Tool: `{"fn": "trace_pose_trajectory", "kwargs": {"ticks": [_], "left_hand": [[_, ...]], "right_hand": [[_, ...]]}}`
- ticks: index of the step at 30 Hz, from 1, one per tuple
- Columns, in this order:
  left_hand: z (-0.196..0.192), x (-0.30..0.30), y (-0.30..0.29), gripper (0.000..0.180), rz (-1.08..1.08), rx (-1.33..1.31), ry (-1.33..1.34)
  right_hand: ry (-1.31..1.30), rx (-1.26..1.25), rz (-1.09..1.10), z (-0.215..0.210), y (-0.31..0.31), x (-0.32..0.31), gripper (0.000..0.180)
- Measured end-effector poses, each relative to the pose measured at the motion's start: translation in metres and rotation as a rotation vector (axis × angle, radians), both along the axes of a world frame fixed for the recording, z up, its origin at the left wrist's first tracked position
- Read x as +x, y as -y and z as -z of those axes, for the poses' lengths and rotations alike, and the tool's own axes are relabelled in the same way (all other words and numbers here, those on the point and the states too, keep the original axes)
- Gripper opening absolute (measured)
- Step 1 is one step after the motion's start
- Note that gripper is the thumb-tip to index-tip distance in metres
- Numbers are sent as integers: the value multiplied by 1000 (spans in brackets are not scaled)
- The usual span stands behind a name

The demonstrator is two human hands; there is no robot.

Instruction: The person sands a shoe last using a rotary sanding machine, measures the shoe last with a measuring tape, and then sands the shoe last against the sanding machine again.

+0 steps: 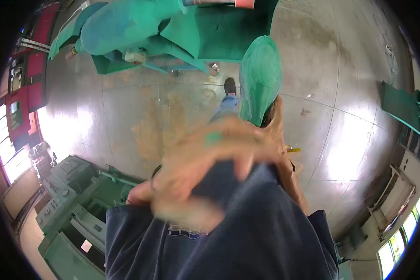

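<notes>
My left hand (205, 158) is blurred by motion in the middle of the view, just in front of my dark blue shirt (247, 233). Its fingers are spread, nothing is in it, and a green smear marks one finger. Behind it, my right hand (278, 119) grips the lower end of a long, rounded, green-painted piece (261, 77) that points up and away from me. My left hand hides most of my right hand; the right forearm runs down to the lower right.
Below me are my jeans leg and dark shoe (229, 85) on a shiny concrete floor (140, 116). Large green machines stand at the top (140, 28) and lower left (74, 200). Red cabinets (30, 88) line the left, a green box (401, 106) sits right, and a small yellow item (293, 150) lies on the floor.
</notes>
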State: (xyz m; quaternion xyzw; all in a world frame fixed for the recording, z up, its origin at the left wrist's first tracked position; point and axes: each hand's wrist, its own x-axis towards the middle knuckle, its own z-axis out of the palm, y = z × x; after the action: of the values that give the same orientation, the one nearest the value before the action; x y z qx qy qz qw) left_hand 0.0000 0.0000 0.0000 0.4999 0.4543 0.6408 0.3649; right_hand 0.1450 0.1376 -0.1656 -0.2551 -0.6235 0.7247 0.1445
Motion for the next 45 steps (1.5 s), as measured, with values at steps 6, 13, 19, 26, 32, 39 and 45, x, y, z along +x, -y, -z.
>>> {"fn": "trace_pose_trajectory", "kwargs": {"ticks": [6,13,19,26,32,39,45], "left_hand": [[-72,75,15,40,445,-97,862],[-122,160,-5,21,-197,28,968],[-71,136,1,22,165,365,509],[-11,70,5,31,501,315,342],[129,16,-60,62,-566,-620,141],[181,-70,-127,40,-486,-569,678],[204,-115,-148,18,-379,-589,1005]], "right_hand": [[45,-101,-12,0,14,41,103],[44,-183,-15,-5,24,60,107],[54,-173,4,-1,20,63,112],[73,-139,-47,-1,10,59,109],[99,-293,-50,-5,-5,34,107],[172,-258,-36,-2,-26,-20,111],[314,-113,-9,-16,-40,-58,111]]}}
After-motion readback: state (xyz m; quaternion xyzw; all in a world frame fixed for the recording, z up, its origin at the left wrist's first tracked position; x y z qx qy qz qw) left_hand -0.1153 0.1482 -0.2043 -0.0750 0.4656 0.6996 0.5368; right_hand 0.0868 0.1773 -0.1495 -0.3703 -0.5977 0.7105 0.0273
